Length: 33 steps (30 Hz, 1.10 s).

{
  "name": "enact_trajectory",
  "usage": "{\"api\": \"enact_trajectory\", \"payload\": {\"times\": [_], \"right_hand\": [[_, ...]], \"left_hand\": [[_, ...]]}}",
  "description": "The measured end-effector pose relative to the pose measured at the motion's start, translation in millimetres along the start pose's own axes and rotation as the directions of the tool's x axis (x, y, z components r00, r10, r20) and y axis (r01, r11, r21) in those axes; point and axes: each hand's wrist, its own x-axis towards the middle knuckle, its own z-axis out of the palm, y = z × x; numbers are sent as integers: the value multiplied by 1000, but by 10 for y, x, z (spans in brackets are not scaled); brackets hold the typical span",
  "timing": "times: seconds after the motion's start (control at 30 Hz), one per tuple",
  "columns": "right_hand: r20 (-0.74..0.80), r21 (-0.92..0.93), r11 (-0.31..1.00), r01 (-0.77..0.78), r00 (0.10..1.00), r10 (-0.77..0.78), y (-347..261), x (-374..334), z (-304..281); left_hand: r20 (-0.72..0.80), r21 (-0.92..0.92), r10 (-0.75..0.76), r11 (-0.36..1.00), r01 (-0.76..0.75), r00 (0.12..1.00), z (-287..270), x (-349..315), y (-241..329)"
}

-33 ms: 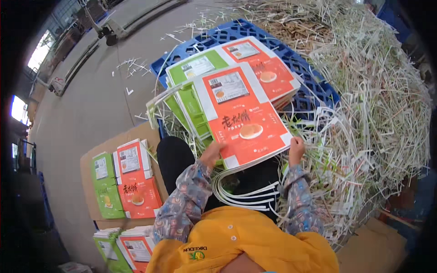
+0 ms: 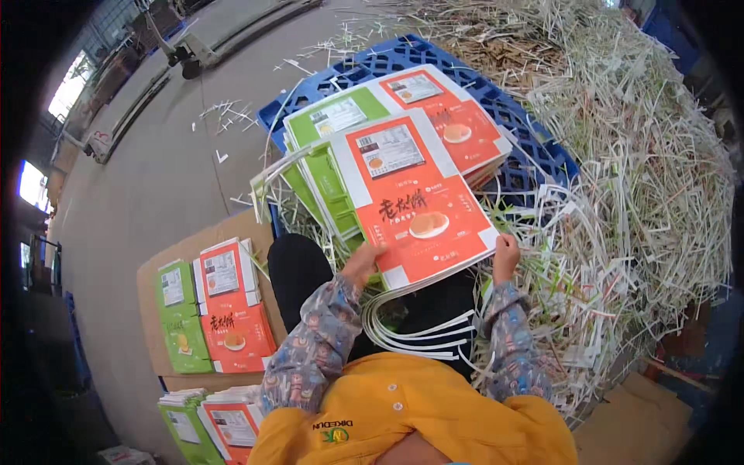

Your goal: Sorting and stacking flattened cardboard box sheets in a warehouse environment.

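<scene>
A stack of printed card sheets [image 2: 425, 198], orange-red with white corners and a pale label panel, lies slanted before me. My left hand [image 2: 361, 265] grips its near left edge, fingers closed and partly hidden. At the near right corner, my right hand [image 2: 506, 257] pinches the same stack. Several white paper strips [image 2: 415, 341] curl out below the near edge, over my lap. Green printed sheets [image 2: 329, 182] show along the stack's left side. Beneath and behind it sits another stack of green and orange sheets [image 2: 457, 128], on a blue plastic pallet [image 2: 535, 159].
A large heap of shredded paper strips [image 2: 620, 170] covers the right side. On the left, green and orange sheet stacks [image 2: 232, 310] lie on brown cardboard [image 2: 151, 310], with more stacks [image 2: 190, 426] nearer me. A pallet jack [image 2: 190, 58] stands at the far left; scattered strips [image 2: 232, 116] litter the floor.
</scene>
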Motion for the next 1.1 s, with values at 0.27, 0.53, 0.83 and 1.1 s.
{"api": "enact_trajectory", "payload": {"times": [0.27,0.53,0.83,1.1], "right_hand": [[-100,153,982,-109,987,125,-346,44,144],[96,796,547,-259,946,309,-561,232,99],[583,429,675,-600,755,300,-1145,-642,77],[612,294,761,-579,725,315,-1226,-535,25]], "left_hand": [[-65,-272,-270,931,244,961,115,-188,113],[39,-129,15,992,-9,999,183,29,-47],[-13,-355,-128,928,115,992,506,86,-48],[-49,-243,-248,942,230,967,626,103,-92]]}}
